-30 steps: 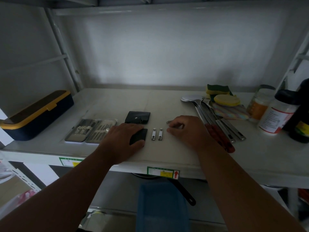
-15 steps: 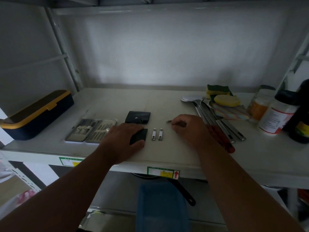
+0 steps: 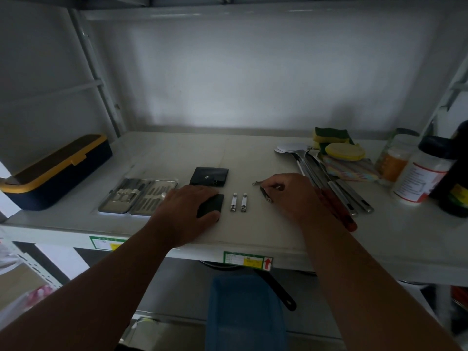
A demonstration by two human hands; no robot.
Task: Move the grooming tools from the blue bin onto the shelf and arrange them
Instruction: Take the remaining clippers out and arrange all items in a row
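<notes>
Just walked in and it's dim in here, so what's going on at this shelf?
A person is laying out grooming tools on the white shelf. The left hand rests on a small black pouch, while the right hand pinches small metal tools. Two nail clippers lie side by side between the hands, an open manicure kit sits to the left, and another black pouch lies behind. The blue bin waits below.
</notes>
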